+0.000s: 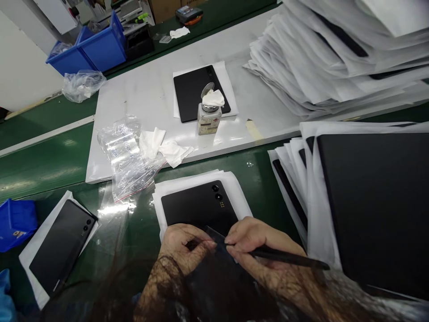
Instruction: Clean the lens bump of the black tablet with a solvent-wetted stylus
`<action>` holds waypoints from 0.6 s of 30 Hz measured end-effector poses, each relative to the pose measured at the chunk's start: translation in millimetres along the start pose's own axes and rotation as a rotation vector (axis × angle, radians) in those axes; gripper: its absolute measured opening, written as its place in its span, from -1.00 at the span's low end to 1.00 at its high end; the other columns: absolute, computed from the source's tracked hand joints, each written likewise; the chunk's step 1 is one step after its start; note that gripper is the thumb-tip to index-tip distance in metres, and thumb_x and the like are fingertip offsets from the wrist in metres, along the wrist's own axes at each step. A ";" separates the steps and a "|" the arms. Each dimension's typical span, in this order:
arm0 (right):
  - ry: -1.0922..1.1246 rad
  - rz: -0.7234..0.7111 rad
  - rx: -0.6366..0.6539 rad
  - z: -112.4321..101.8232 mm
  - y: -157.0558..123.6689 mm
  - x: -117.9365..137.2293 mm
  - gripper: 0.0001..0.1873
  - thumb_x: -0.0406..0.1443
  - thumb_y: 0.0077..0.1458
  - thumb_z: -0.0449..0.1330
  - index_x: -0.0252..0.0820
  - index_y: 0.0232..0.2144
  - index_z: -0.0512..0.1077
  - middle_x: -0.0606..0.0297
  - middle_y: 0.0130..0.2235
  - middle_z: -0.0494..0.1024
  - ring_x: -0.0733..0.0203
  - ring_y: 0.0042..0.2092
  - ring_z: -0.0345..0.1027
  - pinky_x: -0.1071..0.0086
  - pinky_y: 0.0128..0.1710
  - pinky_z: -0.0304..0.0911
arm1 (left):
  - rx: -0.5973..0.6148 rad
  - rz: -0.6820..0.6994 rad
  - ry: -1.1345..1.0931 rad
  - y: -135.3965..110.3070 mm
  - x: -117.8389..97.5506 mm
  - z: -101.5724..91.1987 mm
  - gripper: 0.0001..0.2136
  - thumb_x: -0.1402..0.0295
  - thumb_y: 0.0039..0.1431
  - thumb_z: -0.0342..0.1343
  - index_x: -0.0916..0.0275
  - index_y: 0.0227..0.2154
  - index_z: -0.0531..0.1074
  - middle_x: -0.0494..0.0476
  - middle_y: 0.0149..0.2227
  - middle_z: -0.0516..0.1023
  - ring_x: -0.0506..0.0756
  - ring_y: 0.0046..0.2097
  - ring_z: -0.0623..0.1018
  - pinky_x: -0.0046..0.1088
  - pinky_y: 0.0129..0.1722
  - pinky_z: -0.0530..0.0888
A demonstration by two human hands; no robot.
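Observation:
A black tablet back panel (197, 208) with two camera rings and small gold dots lies on white paper sheets in front of me. Over its near edge, my right hand (259, 250) grips a slim black tool, apparently tweezers (295, 258), its rear end pointing right. My left hand (182, 248) is closed, thumb and forefinger pinched near the tool's tip. Between the two hands shows a small clear strip (214, 233); its lower part is hard to make out. Dark hair blurs the bottom of the view and covers part of both hands.
Paper-interleaved black panels (375, 201) stand at the right, below a tall stack (321, 67). A solvent bottle (209, 120) stands on the white board (150, 98), near clear plastic bags (125, 152). Another panel (63, 246) and a blue bin (18, 221) are at left.

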State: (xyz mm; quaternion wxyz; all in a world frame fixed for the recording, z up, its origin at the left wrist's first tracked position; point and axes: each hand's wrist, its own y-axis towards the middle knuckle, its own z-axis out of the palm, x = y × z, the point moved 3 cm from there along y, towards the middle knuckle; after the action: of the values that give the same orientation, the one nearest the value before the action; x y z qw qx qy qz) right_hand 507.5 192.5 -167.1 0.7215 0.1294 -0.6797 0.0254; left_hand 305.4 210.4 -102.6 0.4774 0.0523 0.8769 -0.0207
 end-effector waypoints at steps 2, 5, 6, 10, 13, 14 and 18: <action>0.012 -0.018 0.019 1.7 -1.2 0.4 -0.87 -0.17 0.39 0.65 0.25 -0.25 0.85 0.21 -0.33 0.81 -0.10 -0.38 0.74 0.09 -0.43 0.71 | 0.000 0.009 -0.007 -0.8 3.4 1.6 -0.93 0.39 -0.08 0.24 0.05 -0.57 0.55 -0.12 -0.57 0.64 0.03 -0.52 0.62 -0.60 -0.53 0.56; 0.100 0.012 -0.118 0.3 15.5 -1.7 -0.78 -0.12 0.32 0.71 0.18 -0.34 0.80 0.22 -0.37 0.79 -0.05 -0.42 0.69 0.16 -0.49 0.62 | 0.000 0.024 -0.017 -2.4 8.3 3.8 -0.89 0.45 -0.12 0.25 0.05 -0.58 0.53 -0.14 -0.58 0.63 0.03 -0.53 0.61 -0.60 -0.52 0.56; 0.154 0.047 -0.199 -1.4 25.8 -4.6 -0.71 -0.08 0.27 0.75 0.14 -0.39 0.76 0.25 -0.39 0.77 0.00 -0.44 0.66 0.20 -0.51 0.59 | -0.004 0.027 -0.017 -2.9 9.4 4.3 -0.89 0.45 -0.12 0.25 0.05 -0.58 0.52 -0.15 -0.58 0.62 0.03 -0.52 0.62 -0.60 -0.51 0.56; 0.381 0.273 -0.407 -8.3 70.4 -26.7 -0.44 0.00 -0.13 0.93 0.01 -0.51 0.65 0.38 -0.46 0.70 0.17 -0.49 0.58 0.33 -0.48 0.55 | -0.020 0.032 -0.002 -2.9 10.3 5.1 -0.87 0.44 -0.13 0.26 0.04 -0.59 0.50 -0.18 -0.59 0.61 0.02 -0.52 0.62 -0.61 -0.48 0.56; 0.450 0.389 -0.436 -12.3 85.5 -42.3 -0.38 -0.04 -0.31 0.99 -0.01 -0.52 0.65 0.38 -0.48 0.71 0.20 -0.46 0.59 0.39 -0.46 0.54 | -0.004 0.038 0.002 -2.4 10.6 5.8 -0.89 0.41 -0.11 0.25 0.02 -0.60 0.49 -0.21 -0.60 0.61 0.00 -0.57 0.60 -0.63 -0.48 0.55; 0.454 0.400 -0.431 -13.1 86.2 -45.5 -0.38 -0.04 -0.30 0.99 -0.01 -0.51 0.65 0.38 -0.47 0.71 0.19 -0.46 0.59 0.38 -0.46 0.55 | -0.005 0.039 0.008 -2.6 11.1 5.9 -0.89 0.39 -0.11 0.25 0.01 -0.60 0.49 -0.21 -0.60 0.61 0.00 -0.57 0.60 -0.62 -0.48 0.56; 0.406 0.362 -0.391 -13.2 80.9 -50.2 -0.39 -0.02 -0.20 0.97 0.01 -0.49 0.63 0.38 -0.44 0.74 0.14 -0.45 0.62 0.30 -0.44 0.60 | -0.016 0.037 0.037 -3.8 12.6 6.6 -0.91 0.34 -0.09 0.24 -0.03 -0.61 0.49 -0.21 -0.59 0.61 0.03 -0.54 0.60 -0.57 -0.49 0.56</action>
State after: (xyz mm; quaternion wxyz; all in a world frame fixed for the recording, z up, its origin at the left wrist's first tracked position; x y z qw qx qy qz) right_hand 499.4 280.5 -204.9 0.8371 -0.1419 -0.5262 0.0476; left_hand 303.6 206.9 -116.8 0.4618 0.0649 0.8846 -0.0037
